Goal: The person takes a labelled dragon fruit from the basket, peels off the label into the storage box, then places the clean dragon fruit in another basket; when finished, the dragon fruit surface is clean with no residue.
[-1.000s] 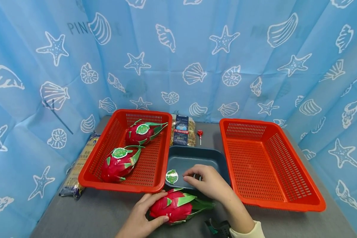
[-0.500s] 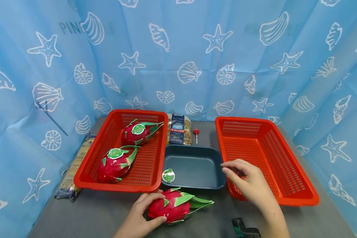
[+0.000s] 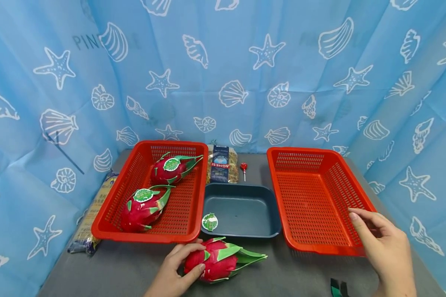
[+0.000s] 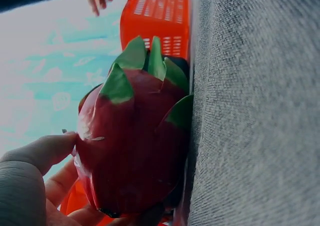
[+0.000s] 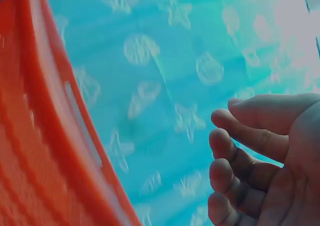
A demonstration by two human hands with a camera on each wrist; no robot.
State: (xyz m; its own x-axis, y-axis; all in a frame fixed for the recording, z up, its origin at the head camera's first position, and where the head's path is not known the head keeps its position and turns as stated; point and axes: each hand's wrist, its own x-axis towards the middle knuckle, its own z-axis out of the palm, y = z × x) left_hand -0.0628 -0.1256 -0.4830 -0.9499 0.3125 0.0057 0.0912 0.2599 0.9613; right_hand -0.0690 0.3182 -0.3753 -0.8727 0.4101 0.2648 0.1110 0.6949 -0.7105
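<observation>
My left hand [image 3: 178,266] grips the blunt end of a dragon fruit [image 3: 217,262], thumb on the near side and fingers at the far side. The fruit lies on its side on the grey table, its green leaves pointing right; in the left wrist view its red body [image 4: 135,141] fills the middle. My right hand [image 3: 384,243] hovers at the near right corner of the right red basket [image 3: 308,248], fingers loosely bent. Nothing shows between those fingers [image 5: 220,173] in the right wrist view. A dark blue tray [image 3: 241,236] with a green-white sticker [image 3: 209,222] sits behind the held fruit.
Two more dragon fruits, one nearer [image 3: 141,212] and one farther [image 3: 167,173], lie in the left red basket [image 3: 145,236]. Behind the tray are a pasta bag [image 3: 220,165] and a red lollipop [image 3: 243,167]. Another bag [image 3: 91,222] lies at far left.
My right hand has moved right, from over the dark blue tray to the right basket's near right corner. The left hand stays on the dragon fruit. The head view has shifted slightly.
</observation>
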